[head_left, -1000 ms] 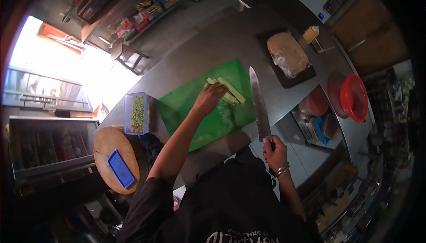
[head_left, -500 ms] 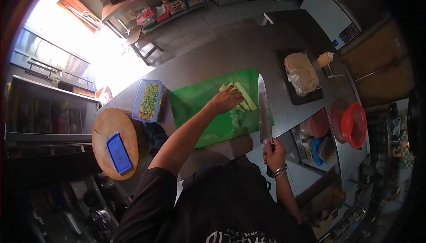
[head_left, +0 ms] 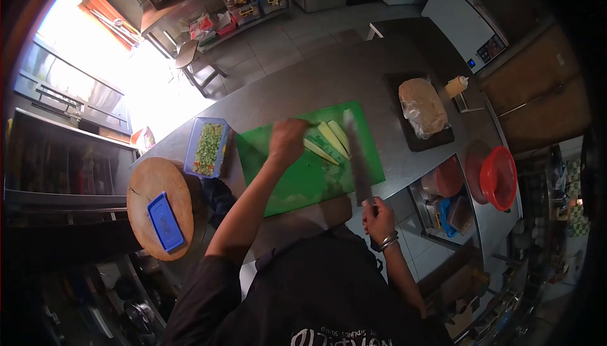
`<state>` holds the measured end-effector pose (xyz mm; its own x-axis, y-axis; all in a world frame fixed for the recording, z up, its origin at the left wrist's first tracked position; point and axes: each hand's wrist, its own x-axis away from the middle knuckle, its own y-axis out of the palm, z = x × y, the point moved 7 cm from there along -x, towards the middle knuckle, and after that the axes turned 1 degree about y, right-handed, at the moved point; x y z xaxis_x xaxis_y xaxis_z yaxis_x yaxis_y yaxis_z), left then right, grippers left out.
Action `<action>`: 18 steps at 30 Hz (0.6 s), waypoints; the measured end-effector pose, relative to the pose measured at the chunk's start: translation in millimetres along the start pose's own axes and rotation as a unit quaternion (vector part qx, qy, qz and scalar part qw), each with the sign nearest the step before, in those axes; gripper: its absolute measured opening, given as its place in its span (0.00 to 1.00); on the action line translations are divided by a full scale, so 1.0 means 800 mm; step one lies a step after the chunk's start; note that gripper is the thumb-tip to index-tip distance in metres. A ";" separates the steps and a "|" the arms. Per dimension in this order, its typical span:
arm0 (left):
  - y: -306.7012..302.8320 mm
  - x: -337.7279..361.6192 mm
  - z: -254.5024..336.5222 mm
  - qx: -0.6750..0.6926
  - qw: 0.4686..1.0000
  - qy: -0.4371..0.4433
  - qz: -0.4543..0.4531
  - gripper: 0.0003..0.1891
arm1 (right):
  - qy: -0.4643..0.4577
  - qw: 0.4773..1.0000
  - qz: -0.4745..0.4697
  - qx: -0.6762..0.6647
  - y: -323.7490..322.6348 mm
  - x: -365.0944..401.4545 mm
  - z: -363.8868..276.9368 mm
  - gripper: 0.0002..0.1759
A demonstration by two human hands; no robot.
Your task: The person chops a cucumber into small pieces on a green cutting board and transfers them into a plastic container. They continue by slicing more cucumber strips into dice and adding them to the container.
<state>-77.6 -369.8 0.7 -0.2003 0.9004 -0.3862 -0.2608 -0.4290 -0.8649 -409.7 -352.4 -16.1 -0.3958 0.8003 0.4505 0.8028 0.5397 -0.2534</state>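
Note:
My right hand grips a large kitchen knife by its handle, blade pointing away from me over the right side of the green cutting board. Left of the blade lie several long pale-green cucumber strips, fanned slightly apart. Above the board's left half is my left hand, close to the left end of the nearest strip; motion smears its fingers. Wet patches show on the board below the strips. A clear-blue container of diced green and orange vegetables stands left of the board.
A round wooden board with a blue lid on it is at the left. On the right are a dark tray bearing a plastic-wrapped block, a squeeze bottle and a red basket. A stool stands beyond the table.
My left hand has moved left off the cucumber strips, which now lie more spread out. The knife has shifted left and its blade is blurred. The whole view has shifted slightly.

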 end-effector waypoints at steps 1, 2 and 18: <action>-0.028 0.013 -0.018 0.050 0.991 -0.085 0.090 0.11 | -0.003 0.998 -0.030 0.061 0.008 -0.004 0.009 0.14; -0.051 0.037 -0.037 0.100 0.964 -0.170 0.177 0.11 | -0.001 0.998 -0.028 0.059 0.013 -0.008 0.020 0.14; -0.018 0.181 -0.015 0.073 0.966 -0.248 -0.011 0.14 | -0.216 0.892 -0.097 0.385 0.094 -0.046 0.001 0.12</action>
<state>-91.3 -232.5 -46.8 -0.6121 0.7792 -0.1349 -0.3931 -0.4479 -0.8031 -334.9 -340.7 -52.4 -0.7618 0.6091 0.2204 0.2223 0.5654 -0.7943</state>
